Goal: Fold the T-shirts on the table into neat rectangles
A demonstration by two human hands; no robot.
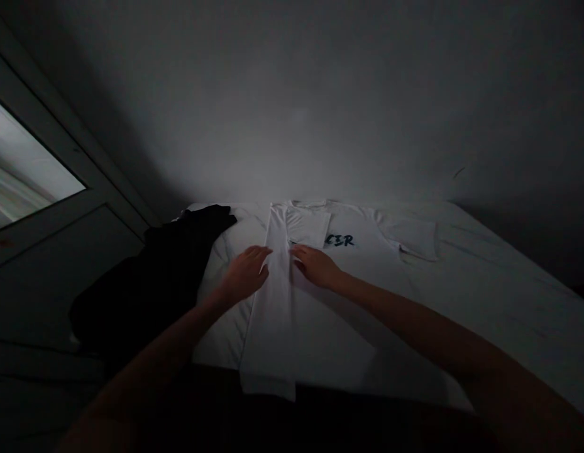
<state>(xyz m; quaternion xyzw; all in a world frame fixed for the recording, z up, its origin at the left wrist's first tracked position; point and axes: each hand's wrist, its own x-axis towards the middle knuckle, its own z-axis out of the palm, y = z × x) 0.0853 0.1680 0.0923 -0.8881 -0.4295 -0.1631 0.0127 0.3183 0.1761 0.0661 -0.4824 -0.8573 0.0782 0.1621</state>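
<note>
A white T-shirt [362,277] with dark lettering on its chest lies spread on a pale surface. Its left side is folded inward in a long strip, and that side's sleeve lies across the chest over part of the lettering. My left hand [247,272] rests at the outer edge of the strip, fingers stretched out and thumb apart. On the strip's inner edge, just below the folded sleeve, lies my right hand [316,265], its fingers extended with the thumb apart. The other sleeve points out to the right. The strip's bottom end hangs over the front edge.
A heap of black cloth [178,251] lies at the left end of the marble-patterned table [490,296]. Behind stands a plain grey wall [301,94]. A door with a glass pane [27,163] is on the left. The room is dim.
</note>
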